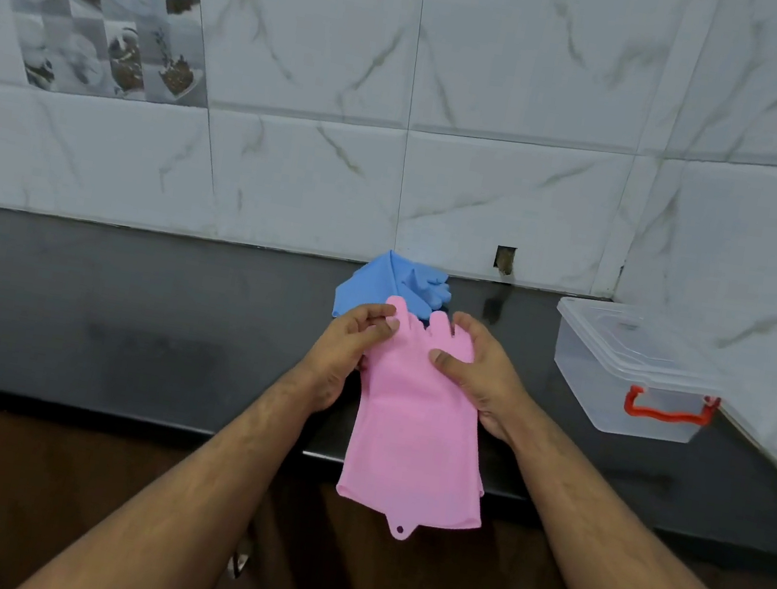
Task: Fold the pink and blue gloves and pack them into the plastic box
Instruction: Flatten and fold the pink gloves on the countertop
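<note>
A pink rubber glove [415, 439] lies lengthwise on the black counter, fingers pointing to the wall, its cuff with a small hanging tab drooping over the counter's front edge. My left hand [347, 353] grips the glove's left side near the fingers. My right hand [475, 373] holds its right side, thumb pressed on top. Behind them, against the wall, lie the blue gloves [393, 280] in a loose heap. The clear plastic box [626, 375] with a red handle stands at the right, its lid on.
The black counter [122, 305] runs along a white marble-tiled wall and ends in a corner at the right, just behind the box. A small dark hole [505, 259] sits in the wall above the counter. Brown cabinet fronts are below the counter edge.
</note>
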A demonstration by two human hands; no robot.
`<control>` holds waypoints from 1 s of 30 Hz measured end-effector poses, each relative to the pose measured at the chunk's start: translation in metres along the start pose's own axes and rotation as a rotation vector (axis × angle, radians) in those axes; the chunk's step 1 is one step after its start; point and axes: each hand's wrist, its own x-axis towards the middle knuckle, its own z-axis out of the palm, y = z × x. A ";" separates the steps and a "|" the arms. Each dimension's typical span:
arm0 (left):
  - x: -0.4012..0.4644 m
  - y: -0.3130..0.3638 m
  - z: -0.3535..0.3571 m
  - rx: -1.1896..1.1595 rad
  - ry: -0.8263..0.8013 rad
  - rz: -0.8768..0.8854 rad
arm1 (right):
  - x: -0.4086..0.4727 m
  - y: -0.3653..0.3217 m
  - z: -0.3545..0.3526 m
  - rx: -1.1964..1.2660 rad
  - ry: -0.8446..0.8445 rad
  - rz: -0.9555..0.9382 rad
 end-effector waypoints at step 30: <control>0.091 -0.020 -0.024 0.143 -0.209 0.081 | 0.094 0.018 -0.024 -0.625 -0.062 -0.048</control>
